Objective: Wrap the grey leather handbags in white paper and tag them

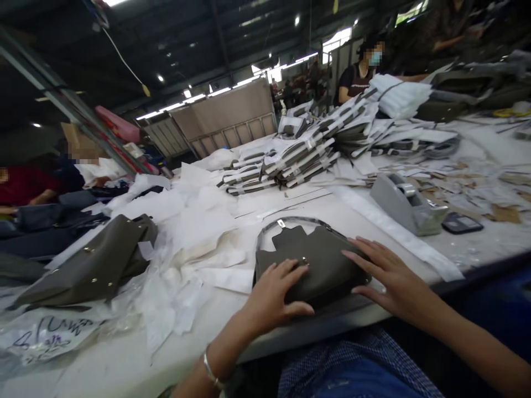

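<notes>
A dark olive bag [317, 249] lies near the front edge of the white table, its strap [305, 219] looped behind it and a small metal clasp on its flap. My left hand [274, 296] rests on the bag's left front part, fingers spread, with a bracelet at the wrist. At the bag's right side is my right hand [384, 273], fingers apart, the fingertips touching or close to its side. Neither hand is closed around anything.
A grey tape dispenser [404, 204] and a black phone-like object [461, 223] lie to the right. Stacked strips [290, 160] stand behind. Left are white sheets [199, 204] and another olive bag [93, 254]. A masked person [357, 77] is across the table [166, 365].
</notes>
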Action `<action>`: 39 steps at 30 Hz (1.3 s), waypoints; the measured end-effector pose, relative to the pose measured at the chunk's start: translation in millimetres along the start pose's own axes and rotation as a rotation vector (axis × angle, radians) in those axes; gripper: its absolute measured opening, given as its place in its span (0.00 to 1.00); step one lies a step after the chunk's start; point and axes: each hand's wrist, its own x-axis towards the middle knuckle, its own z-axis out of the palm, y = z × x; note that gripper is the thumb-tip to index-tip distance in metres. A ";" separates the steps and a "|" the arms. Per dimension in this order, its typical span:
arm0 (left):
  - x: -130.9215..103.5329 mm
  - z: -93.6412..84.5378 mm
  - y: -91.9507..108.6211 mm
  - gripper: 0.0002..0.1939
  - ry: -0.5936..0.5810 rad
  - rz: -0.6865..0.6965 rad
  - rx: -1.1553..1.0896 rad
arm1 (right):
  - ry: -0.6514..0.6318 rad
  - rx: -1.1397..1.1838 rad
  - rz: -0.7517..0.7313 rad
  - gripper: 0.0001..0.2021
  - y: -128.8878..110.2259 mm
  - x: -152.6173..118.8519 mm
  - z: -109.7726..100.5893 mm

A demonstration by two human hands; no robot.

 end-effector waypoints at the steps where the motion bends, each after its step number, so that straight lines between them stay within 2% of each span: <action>1: -8.4 12.4 2.1 0.44 0.002 -0.004 0.071 | -0.049 -0.009 -0.037 0.30 5.4 4.1 7.2; 3: -17.1 29.7 5.6 0.44 0.034 -0.014 0.186 | -0.095 -0.014 -0.062 0.29 12.6 4.7 18.7; 5: -18.7 36.3 8.2 0.41 0.066 -0.014 0.238 | -0.082 -0.032 -0.053 0.27 15.2 -1.1 21.9; 9: -13.9 32.4 13.2 0.43 0.075 0.020 0.277 | -0.101 -0.110 -0.101 0.24 11.0 -2.1 7.7; 12: -8.1 33.0 16.7 0.44 0.089 0.026 0.339 | -0.184 -0.139 -0.227 0.31 6.1 18.2 3.3; 16: -4.1 49.4 15.1 0.27 0.128 0.043 0.422 | -0.190 -0.120 -0.340 0.35 3.9 33.8 26.9; 20: -8.8 71.9 7.4 0.28 0.149 0.031 0.425 | -0.117 -0.113 -0.324 0.36 4.2 9.6 58.9; 22: -10.7 78.2 5.0 0.28 0.145 0.043 0.399 | -0.092 -0.115 -0.309 0.35 7.3 -2.7 67.0; 25: -9.2 74.9 4.9 0.28 0.117 0.033 0.334 | -0.138 -0.068 -0.314 0.32 13.9 0.0 60.5; 28: -2.4 57.0 6.7 0.31 0.081 -0.011 0.243 | -0.308 0.013 -0.333 0.30 22.2 28.0 35.8; 32: 10.6 36.6 7.0 0.37 0.048 -0.025 0.233 | -0.470 0.007 -0.335 0.37 33.4 59.2 10.8; 35: 13.3 45.3 3.3 0.37 0.034 -0.002 0.291 | -0.455 0.000 -0.319 0.34 32.3 48.0 20.9; 39: 4.8 74.1 -4.7 0.27 0.101 -0.004 0.291 | -0.268 -0.021 -0.265 0.37 22.7 7.1 50.8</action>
